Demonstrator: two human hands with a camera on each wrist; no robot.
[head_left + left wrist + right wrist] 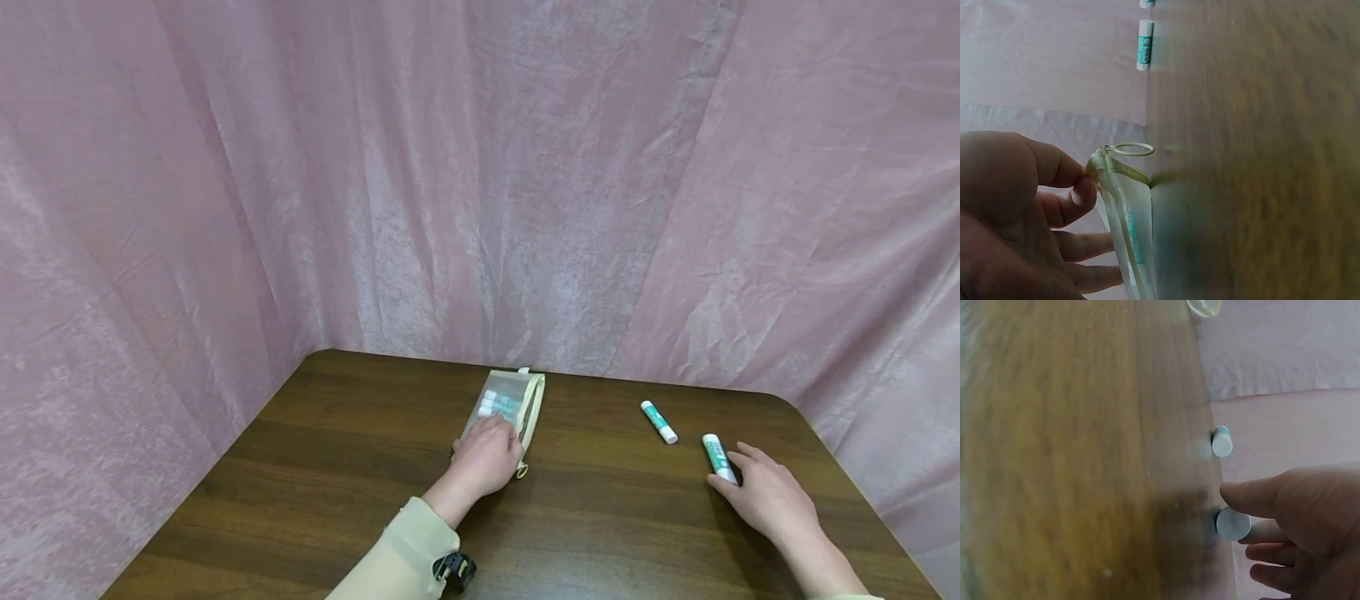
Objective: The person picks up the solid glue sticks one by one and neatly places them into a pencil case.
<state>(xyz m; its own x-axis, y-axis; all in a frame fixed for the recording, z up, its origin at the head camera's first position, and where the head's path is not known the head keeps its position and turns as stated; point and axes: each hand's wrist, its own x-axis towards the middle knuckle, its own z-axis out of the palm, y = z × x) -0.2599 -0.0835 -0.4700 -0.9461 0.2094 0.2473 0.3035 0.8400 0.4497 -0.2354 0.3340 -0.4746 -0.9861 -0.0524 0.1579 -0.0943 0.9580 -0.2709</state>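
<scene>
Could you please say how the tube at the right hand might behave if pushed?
The tube may roll sideways, as its end is round and it lies on its side on the table. It is probably stiff, since its sides look straight. It looks smaller than the right hand, so likely light.

L grip (1016, 206) pinches corner of mesh pouch (1138, 215); grn/wht tube (1145, 47) bkgd.

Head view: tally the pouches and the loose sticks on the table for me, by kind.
Loose white-and-green sticks: 2
See-through zip pouch: 1
Total: 3
Sticks inside the pouch are left out; I cannot count them surely.
</scene>
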